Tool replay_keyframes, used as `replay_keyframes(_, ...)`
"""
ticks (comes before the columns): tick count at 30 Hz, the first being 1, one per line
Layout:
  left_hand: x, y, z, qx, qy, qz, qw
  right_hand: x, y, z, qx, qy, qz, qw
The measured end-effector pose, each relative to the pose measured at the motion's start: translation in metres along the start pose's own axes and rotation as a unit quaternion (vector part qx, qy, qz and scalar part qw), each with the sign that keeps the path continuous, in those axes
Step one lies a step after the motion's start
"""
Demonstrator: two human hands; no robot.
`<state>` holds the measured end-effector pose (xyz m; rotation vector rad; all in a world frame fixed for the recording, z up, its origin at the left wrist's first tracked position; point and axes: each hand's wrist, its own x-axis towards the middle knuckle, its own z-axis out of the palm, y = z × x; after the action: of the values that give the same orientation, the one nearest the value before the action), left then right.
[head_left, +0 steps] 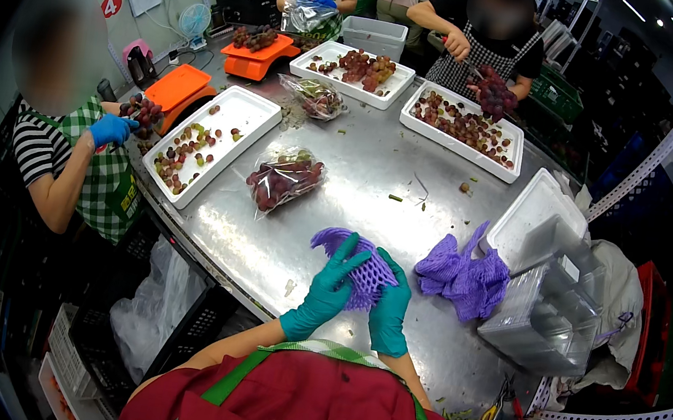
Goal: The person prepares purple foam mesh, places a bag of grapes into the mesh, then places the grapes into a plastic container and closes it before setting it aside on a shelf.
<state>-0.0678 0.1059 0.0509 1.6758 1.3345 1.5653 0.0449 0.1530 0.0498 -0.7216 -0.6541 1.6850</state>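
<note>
Both my hands wear green gloves and hold a purple foam net sleeve (369, 282) over the near part of the metal table (373, 189). My left hand (320, 297) grips its left side, with fingers reaching over the top of the mesh. At its right edge, my right hand (389, 312) closes on the net with thumb and fingers. Just right of my hands lies a bunched pile of purple foam nets (465, 276). A clear bag of red grapes (285, 182) rests beyond my left hand, apart from it.
Clear plastic boxes (549, 306) stand stacked at the right, by a white tray (534, 210). Yellow-handled scissors (489, 417) lie near the front edge. Several co-workers handle grapes and bags around white trays (263, 120) and orange scales (178, 87). Another grape bag (315, 97) sits farther back.
</note>
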Motion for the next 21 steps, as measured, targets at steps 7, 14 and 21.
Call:
replay_keyframes(7, 0.015, -0.018, -0.006, -0.308, 0.017, -0.193, 0.931, 0.011, 0.004, -0.014, -0.026, -0.076, -0.031, 0.996)
replay_keyframes(14, 0.008, 0.001, 0.025, -0.237, -0.081, -0.073, 0.965, 0.015, 0.019, -0.021, -0.007, -0.007, -0.034, 0.999)
replay_keyframes(21, 0.019, 0.002, -0.019, -0.319, -0.055, -0.320, 0.890, 0.006, -0.017, -0.024, -0.104, -0.091, 0.032, 0.990)
